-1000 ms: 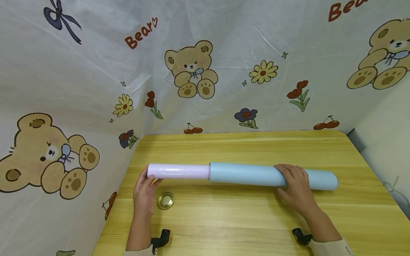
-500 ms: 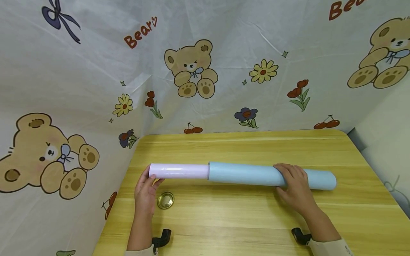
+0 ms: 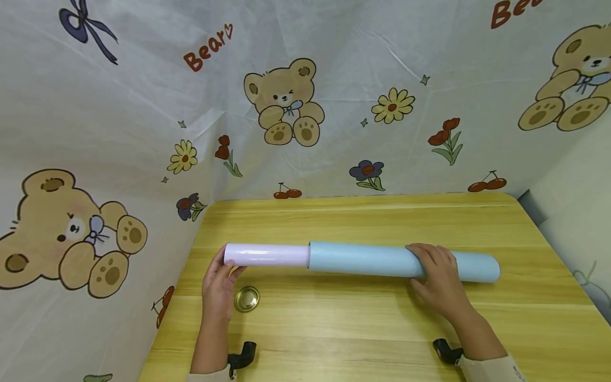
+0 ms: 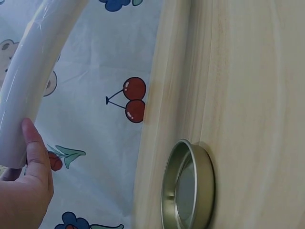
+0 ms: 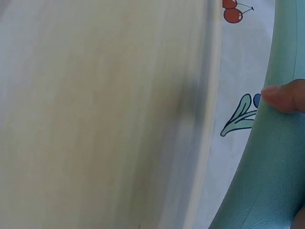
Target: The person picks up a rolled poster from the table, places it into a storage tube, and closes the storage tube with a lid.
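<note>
A glossy pale-lilac roll runs sideways above the table, its right part hidden inside a wider light-blue tube. My left hand grips the lilac roll's left end, thumb in front; the left wrist view shows the thumb against its shiny surface. Over the right half of the blue tube, my right hand is curled with its fingers across the top. In the right wrist view the thumb presses the tube's textured side. Just below the left hand, a round gold-coloured metal lid lies on the table.
The wooden table has a rounded far edge. A white cloth printed with bears and flowers hangs behind it and along the left. A thin cable shows beyond the right edge. Black mounts sit at both wrists.
My left hand has moved slightly right with the lilac roll, and a shorter length shows outside the blue tube. The right hand and tube have shifted a touch left. The lid stays put.
</note>
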`<state>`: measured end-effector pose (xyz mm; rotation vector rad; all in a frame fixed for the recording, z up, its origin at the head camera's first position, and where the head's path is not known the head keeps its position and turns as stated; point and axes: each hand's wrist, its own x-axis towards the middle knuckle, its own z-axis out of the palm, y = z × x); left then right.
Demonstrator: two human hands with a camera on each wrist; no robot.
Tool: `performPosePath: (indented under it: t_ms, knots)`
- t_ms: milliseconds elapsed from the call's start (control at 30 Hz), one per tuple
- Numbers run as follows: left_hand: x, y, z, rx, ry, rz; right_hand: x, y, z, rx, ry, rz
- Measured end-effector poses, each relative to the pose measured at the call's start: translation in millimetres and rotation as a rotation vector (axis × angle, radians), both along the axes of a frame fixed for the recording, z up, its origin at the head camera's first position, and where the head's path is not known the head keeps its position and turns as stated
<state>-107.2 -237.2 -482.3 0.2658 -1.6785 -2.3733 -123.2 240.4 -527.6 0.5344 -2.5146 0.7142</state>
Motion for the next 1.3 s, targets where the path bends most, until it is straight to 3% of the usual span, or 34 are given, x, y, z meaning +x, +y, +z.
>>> performPosePath:
  t_ms: [633, 1300]
  knots:
    - [0.6, 1.8, -4.4, -0.048, 0.025, -0.045, -0.3, -3.1, 1.1, 0.011, -0.012, 0.005]
    - [1.6, 6.3, -3.0, -0.036, 0.038, -0.06, 0.6, -4.0, 2.7, 0.02, -0.003, 0.019]
